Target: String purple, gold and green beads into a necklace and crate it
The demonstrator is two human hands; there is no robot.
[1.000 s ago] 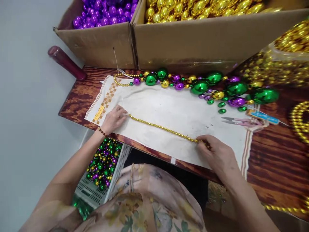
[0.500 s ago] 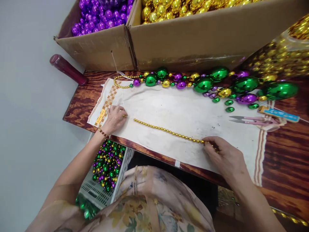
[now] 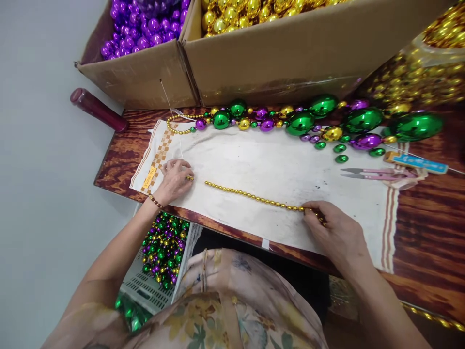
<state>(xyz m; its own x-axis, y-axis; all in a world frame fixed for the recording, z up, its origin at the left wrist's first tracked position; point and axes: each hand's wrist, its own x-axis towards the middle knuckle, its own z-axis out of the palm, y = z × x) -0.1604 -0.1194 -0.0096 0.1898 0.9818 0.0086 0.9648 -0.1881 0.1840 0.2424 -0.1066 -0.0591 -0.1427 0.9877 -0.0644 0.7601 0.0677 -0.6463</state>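
My right hand pinches one end of a strand of small gold beads, which runs leftward over a white cloth. A few gold beads also show below the right fingertips. On the left, my left hand is closed, with a short bit of gold beads at its fingertips, apart from the strand's left end. A thin white thread runs from near the left hand up toward the cardboard box. Behind the hands lies a necklace of green, purple and gold beads.
Cardboard boxes of purple and gold beads stand at the back. Pink-handled thread snips and a blue-and-tan cutter lie right. A dark red cylinder leans at the left edge. Below sits a crate of mixed beads.
The view has shifted slightly. My left hand and the strand's left end have moved a little to the right over the cloth; the right hand keeps its pinch.
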